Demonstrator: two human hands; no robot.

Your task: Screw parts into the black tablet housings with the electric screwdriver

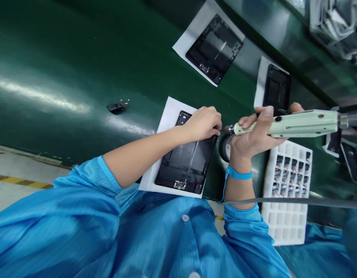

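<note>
My right hand (255, 133) is wrapped round a pale green electric screwdriver (306, 122), which lies nearly level with its bit pointing left. The bit's tip meets the fingertips of my left hand (204, 123). Those fingers are curled and pressed together over the upper right edge of an open black tablet housing (186, 160); whatever they pinch is hidden. The housing lies on a white sheet (151, 175) in front of me, with a small circuit board (181, 184) at its near end. Partly behind my right wrist stands a round perforated metal container (228, 148).
Two more black housings (215, 48) (277, 87) lie on white sheets farther back. A white compartment tray (285, 222) with small wired parts is at right. A small black part (117, 107) lies left on the green table (65, 58). A grey cable (311, 201) crosses the lower right.
</note>
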